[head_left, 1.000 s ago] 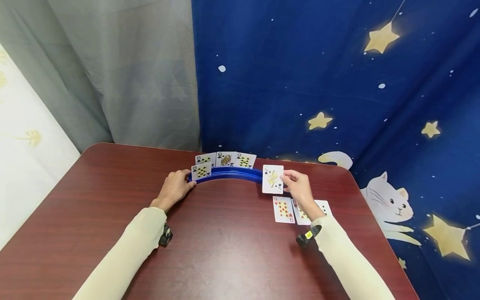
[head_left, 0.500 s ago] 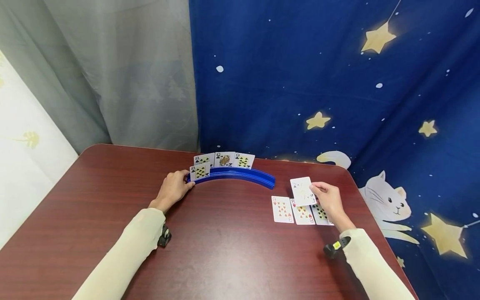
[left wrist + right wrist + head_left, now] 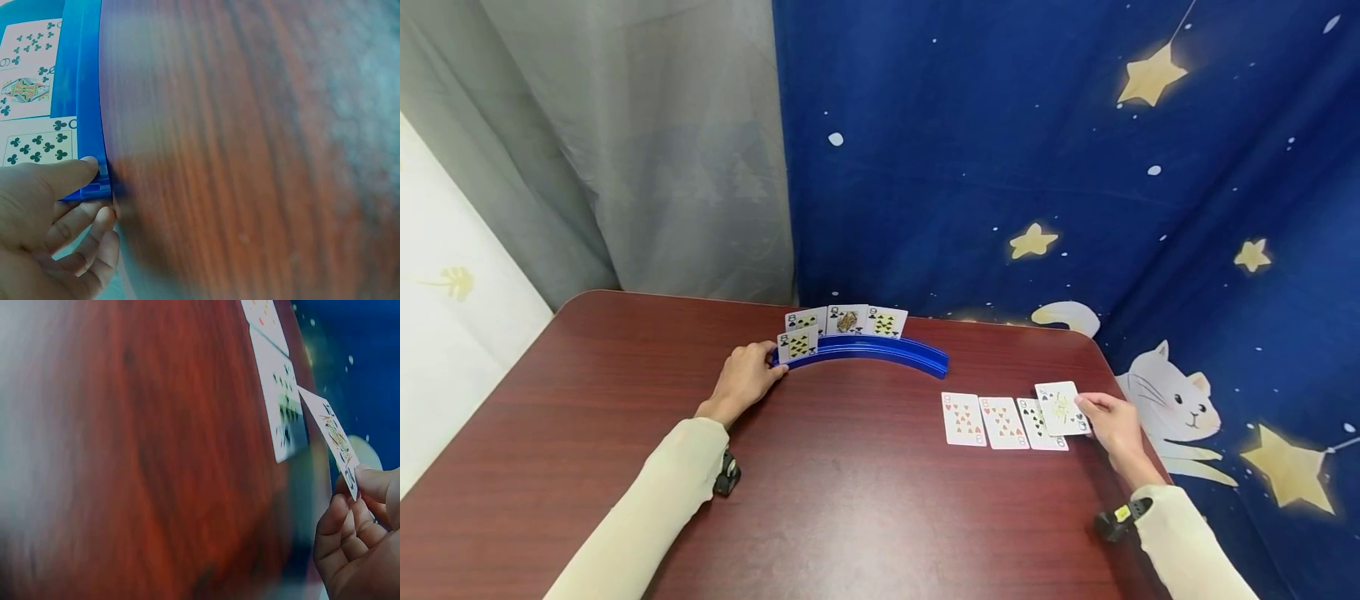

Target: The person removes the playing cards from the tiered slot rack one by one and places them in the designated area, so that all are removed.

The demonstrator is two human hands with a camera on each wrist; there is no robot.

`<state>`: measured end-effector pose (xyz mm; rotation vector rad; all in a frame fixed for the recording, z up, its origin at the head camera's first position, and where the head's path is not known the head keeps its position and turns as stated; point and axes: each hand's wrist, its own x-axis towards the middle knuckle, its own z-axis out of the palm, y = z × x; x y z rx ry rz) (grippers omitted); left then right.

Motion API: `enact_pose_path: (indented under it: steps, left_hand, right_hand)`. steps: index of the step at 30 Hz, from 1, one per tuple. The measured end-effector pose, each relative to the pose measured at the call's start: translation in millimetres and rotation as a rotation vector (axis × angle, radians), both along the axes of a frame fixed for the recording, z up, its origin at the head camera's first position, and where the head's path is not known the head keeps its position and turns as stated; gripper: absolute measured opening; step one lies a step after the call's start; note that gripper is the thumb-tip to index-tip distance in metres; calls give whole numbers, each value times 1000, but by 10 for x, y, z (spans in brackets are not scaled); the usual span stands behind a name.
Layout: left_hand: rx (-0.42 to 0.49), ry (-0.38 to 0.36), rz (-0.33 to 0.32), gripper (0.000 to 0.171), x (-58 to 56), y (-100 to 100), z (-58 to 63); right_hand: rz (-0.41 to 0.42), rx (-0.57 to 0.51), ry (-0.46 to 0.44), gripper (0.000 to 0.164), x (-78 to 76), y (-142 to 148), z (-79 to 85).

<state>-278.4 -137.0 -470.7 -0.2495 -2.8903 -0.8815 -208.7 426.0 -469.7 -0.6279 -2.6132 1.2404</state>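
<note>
My left hand (image 3: 743,379) grips the left end of a curved blue card holder (image 3: 898,350). In the left wrist view its thumb (image 3: 78,174) lies on the holder's front edge. Several club cards stand in the holder: a front card (image 3: 798,343) at the left end, and behind it a row that includes a queen (image 3: 847,320). Over at the right, my right hand (image 3: 1116,429) pinches a black-suited picture card (image 3: 1062,408) by its right edge. That card is tilted in the right wrist view and overlaps the black spot card (image 3: 278,394) in the head view.
Two red heart cards, the left one (image 3: 963,419) and the middle one (image 3: 1003,422), lie face up in a row with the black spot card. The reddish-brown table (image 3: 865,500) ends at a rounded right edge near my right hand. Curtains (image 3: 925,167) hang behind it.
My right hand has carried the picture card from the holder's right end rightward and toward me, past the heart cards. The left hand has stayed on the holder.
</note>
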Motion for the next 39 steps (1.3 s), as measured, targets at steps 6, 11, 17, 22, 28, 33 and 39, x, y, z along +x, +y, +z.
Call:
enact_pose_path:
  steps: [6,11,17,22,28,33,39]
  left_hand:
    - [5,0,-5,37,-4,-9,-10]
    - [-1,1,-5,38,-6,-20,-8]
    - [3,-1,4,37,10,-27,1]
    - [5,-10,-1,39,11,-10,-2]
    - [6,-6,-6,39,13,1,-2]
    - [9,-8,-12,40,9,4,5]
    - [7,-5,-7,41,9,-2,-2]
  right_hand:
    - [-32,10,-36,37,111,201,-31]
    - [-46,54,-66,36,161,266,-37]
    - [-38,95,-79,36,158,260,-19]
    - [-13,176,-90,35,163,259,-7]
    - [29,240,-92,37,201,283,19]
    - [29,372,-74,37,223,290,60]
    - [-4,464,79,31,161,19,196]
